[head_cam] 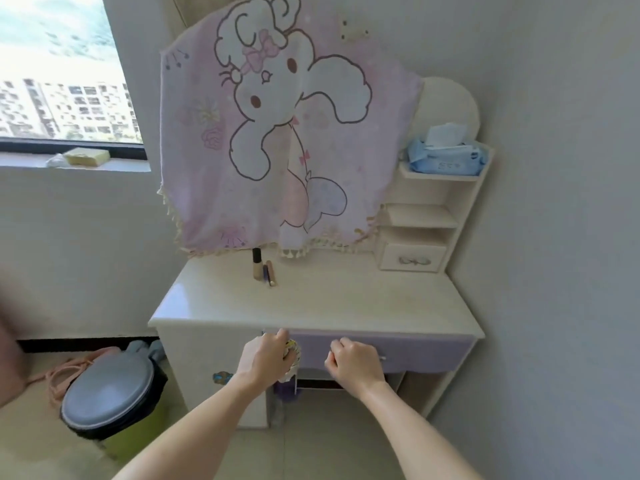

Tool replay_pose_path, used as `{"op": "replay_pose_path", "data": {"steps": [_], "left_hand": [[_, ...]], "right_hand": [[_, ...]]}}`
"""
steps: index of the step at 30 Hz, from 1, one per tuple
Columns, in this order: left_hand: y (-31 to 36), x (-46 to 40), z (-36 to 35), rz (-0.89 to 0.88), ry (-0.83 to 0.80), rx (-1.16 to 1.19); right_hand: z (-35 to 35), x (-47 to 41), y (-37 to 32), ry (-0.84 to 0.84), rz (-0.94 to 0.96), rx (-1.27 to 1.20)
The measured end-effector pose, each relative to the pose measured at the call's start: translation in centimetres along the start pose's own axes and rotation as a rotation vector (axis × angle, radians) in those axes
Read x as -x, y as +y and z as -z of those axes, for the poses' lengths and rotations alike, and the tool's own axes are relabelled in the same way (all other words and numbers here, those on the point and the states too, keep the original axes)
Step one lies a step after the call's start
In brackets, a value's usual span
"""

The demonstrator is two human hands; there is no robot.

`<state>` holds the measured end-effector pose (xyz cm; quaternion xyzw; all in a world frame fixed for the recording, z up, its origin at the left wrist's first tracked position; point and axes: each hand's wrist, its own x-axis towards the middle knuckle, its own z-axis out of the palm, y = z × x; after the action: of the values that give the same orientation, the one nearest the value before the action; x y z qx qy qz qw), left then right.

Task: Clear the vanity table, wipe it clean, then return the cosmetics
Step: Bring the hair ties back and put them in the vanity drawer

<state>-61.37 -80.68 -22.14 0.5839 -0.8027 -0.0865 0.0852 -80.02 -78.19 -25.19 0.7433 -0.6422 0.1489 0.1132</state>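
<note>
- Left hand (268, 356) is gripping a small patterned cloth (292, 355) bunched in its curled fingers, right at the left end of the lavender drawer front (415, 353)
- Right hand (353, 363) is curling its fingers against the middle of that drawer front; cannot tell whether it is holding a handle there
- The two hands are sitting near each other, apart, both just below the front edge of the vanity table (346, 306)
- A foundation bottle (256, 268) with a dark cap is standing upright at the back of the tabletop, left of centre
- Two slim cosmetic tubes (270, 273) are lying just beside the bottle on its right, touching or nearly so
- A pink cartoon-print cloth (270, 133) is hanging over the mirror area behind the table, its fringe reaching down to the tabletop
- A blue pack of wet wipes (445, 157) is sitting on the top tier of the small side shelf (429, 216) at the table's right rear
- A lidded trash bin (110, 393) is standing on the floor to the left of the table
- A yellow sponge (86, 156) is lying on the windowsill
</note>
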Motion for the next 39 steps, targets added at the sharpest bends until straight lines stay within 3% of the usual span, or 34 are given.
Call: {"op": "replay_pose_path", "data": {"steps": [14,20,23,28,31,35,39], "left_hand": [[-4.6,-20.8,-3.6,0.1,-0.041,0.103],[-7.7,-31.0,-4.2,0.035,-0.121,0.005],[-8.8,-34.8,-4.4,0.083,-0.146,-0.027],[-10.0,-38.4,-6.6,0.073,-0.218,-0.068],[-10.3,-39.4,-7.7,0.033,-0.124,-0.098],[-10.4,-38.7,-9.4,-0.113,-0.052,-0.17],[-10.7,-35.7,-12.7,-0.159,-0.086,-0.062]], "right_hand": [[-11.3,-18.2,5.5,-0.031,0.089,-0.079],[-17.4,-25.1,5.8,-0.146,-0.015,-0.091],[-20.3,-26.6,5.9,-0.216,-0.063,-0.143],[-23.5,-28.4,7.1,-0.357,-0.092,-0.17],[-25.0,-29.5,7.4,-0.413,-0.078,-0.252],[-25.7,-30.2,7.3,-0.421,-0.016,-0.229],[-25.7,-29.7,7.9,-0.42,0.046,-0.211]]}}
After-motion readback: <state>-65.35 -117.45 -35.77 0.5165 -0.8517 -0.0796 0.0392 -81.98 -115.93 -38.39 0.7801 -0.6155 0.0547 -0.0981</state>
